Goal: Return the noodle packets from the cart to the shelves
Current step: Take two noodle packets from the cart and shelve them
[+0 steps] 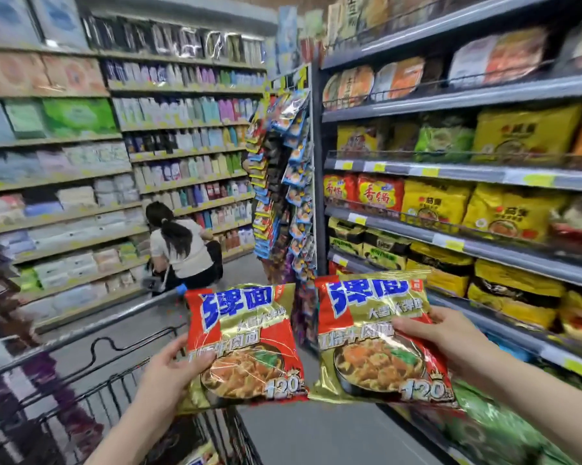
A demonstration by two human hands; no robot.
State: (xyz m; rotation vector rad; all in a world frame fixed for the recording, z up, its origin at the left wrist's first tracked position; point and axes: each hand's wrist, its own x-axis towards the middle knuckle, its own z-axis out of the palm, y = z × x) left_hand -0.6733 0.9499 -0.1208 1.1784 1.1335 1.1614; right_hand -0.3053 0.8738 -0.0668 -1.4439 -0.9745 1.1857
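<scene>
While two glossy red-and-gold foil noodle packets hang side by side before the person, almost touching at their inner edges, each has its long axis upright and its printed face toward the camera. One noodle packet [244, 344] is pinched at its 8 o'clock edge by the left hand [172, 367], thumb on the front; the other noodle packet [378, 337] is pinched at its 3 o'clock edge by the right hand [450, 337], thumb likewise in front. Grey metal shelves [467, 243] stocked with yellow and red noodle packs lie at 2 o'clock, so the right hand is judged nearer. A black wire cart [91, 380] sits at 8 o'clock. A crouching person [182, 243] is far off at 11 o'clock.
</scene>
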